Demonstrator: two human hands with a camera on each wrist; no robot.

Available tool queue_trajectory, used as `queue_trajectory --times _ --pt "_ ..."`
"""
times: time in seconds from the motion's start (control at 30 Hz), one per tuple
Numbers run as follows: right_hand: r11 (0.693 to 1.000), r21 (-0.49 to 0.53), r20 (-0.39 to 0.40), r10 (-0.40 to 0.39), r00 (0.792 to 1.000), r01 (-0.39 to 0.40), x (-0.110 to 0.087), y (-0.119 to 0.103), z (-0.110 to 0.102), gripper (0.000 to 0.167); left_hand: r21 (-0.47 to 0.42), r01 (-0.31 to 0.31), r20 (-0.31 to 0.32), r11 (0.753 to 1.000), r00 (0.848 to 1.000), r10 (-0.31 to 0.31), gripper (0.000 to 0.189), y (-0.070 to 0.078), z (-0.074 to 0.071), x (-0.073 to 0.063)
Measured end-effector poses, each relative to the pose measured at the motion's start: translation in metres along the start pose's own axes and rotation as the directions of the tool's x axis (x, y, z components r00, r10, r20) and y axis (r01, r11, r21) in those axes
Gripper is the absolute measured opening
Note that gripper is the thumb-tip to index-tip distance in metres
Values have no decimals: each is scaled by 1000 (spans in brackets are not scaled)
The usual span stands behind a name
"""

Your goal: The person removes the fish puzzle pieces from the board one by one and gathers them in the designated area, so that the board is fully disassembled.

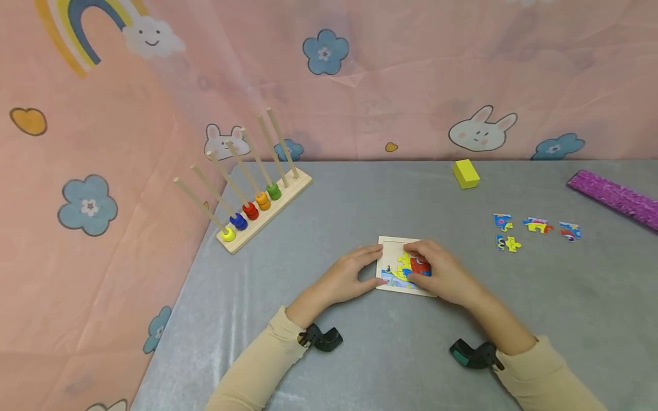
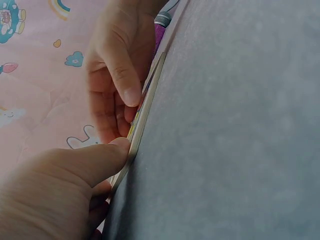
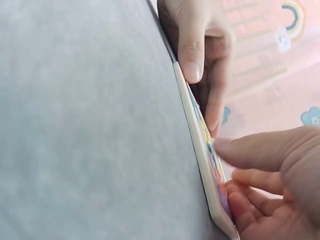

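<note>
A small wooden puzzle board (image 1: 406, 290) lies on the grey table with a partly filled picture of yellow, red and blue puzzle pieces (image 1: 403, 267). My left hand (image 1: 345, 275) holds the board's left edge, thumb near the lower corner and fingertips higher up. In the left wrist view, the left thumb (image 2: 107, 160) lies on the rim, with the other fingers partly hidden. Over the board's right side, my right hand (image 1: 446, 273) touches the pieces with relaxed fingers and covers part of the picture. The right thumb (image 3: 250, 150) meets the picture's surface in the right wrist view.
Several loose puzzle pieces (image 1: 538, 225) lie to the right. Behind them are a yellow block (image 1: 466, 174) and a purple glittery strip (image 1: 617, 197). A wooden peg stand (image 1: 295, 185) with coloured rings is at the back left. A pink patterned cloth (image 1: 390, 103) hangs behind the table.
</note>
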State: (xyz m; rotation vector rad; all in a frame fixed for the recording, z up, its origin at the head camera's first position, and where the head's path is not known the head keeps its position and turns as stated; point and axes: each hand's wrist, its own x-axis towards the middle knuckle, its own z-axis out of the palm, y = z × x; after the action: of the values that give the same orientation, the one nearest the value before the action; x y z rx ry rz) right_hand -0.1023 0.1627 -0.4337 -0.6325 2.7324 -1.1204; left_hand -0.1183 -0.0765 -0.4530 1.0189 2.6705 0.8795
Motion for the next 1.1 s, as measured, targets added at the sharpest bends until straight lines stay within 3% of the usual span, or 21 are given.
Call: queue_trajectory --times 0.3,0.67,1.1 --pt "999 -26 -6 24 1000 -24 -2 -4 2 49 -7 -2 17 1000 1000 2 61 2 -2 1" --pt "998 39 -2 57 998 -57 0 -6 2 47 -24 5 11 1000 1000 -5 61 0 -1 0" --pt "999 39 -42 -7 999 8 0 1 8 43 -29 23 11 999 1000 -23 61 0 0 0"
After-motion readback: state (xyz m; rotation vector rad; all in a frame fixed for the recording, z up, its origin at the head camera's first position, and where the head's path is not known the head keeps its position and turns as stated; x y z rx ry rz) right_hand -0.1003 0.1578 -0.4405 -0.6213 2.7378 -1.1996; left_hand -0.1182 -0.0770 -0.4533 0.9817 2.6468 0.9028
